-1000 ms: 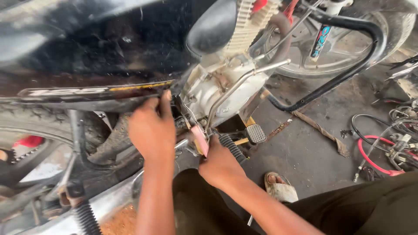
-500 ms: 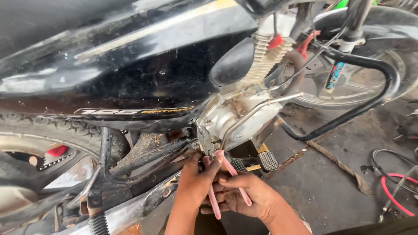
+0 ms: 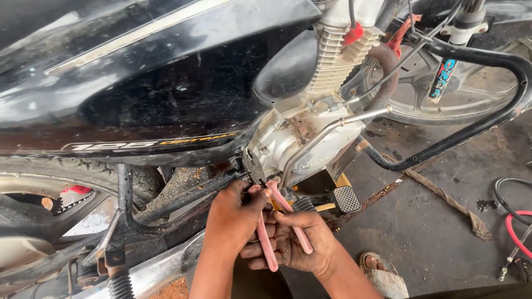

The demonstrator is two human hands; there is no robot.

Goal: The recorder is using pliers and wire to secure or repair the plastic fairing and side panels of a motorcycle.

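Gripping the pink-handled pliers with both hands, I keep my left hand wrapped on one handle and my right hand closed round the other, apparently for leverage; their nose reaches the silver engine case, just left of the brake pedal.

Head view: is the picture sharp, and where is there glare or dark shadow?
Head view: mostly sharp in soft daylight; both hands, left hand and right hand, on the pink-handled pliers are clear; pale sheen on the black side panel; deep shadow under it near the rear tyre.
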